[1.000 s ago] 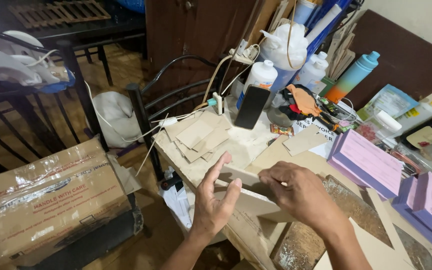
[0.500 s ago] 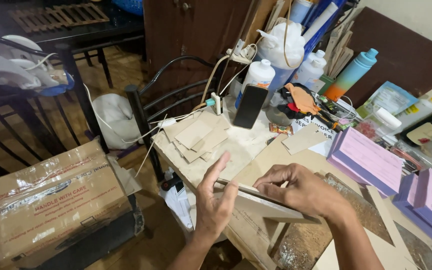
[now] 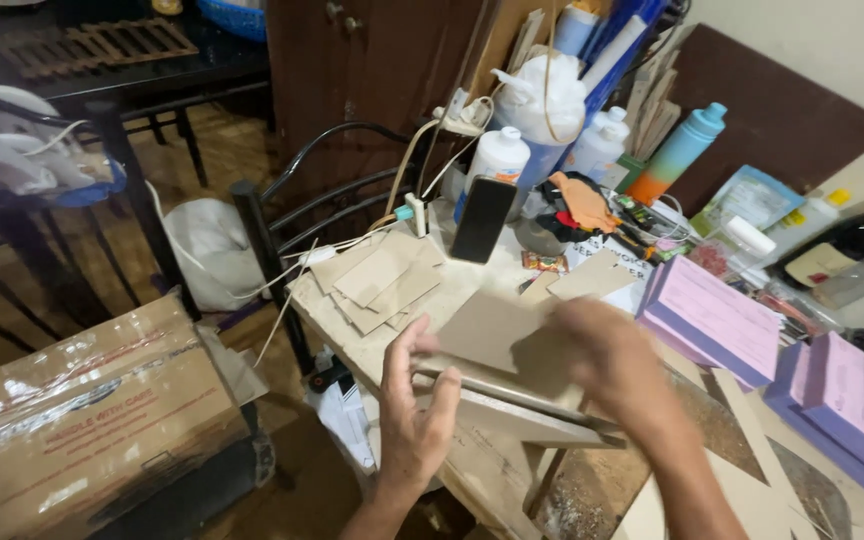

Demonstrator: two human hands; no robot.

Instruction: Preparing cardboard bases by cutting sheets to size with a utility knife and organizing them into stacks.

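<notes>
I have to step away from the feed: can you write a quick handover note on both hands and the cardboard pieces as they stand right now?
Left hand: open, fingers spread, bracing the near end of a flat board at the table edge.
Right hand: motion-blurred, on a cardboard sheet above the board; grip unclear.
Stack of cut cardboard pieces lies on the table's left corner, beside the upright dark phone.
Done: several pieces cut and stacked.
Left: the sheet is not yet on the stack.
</notes>
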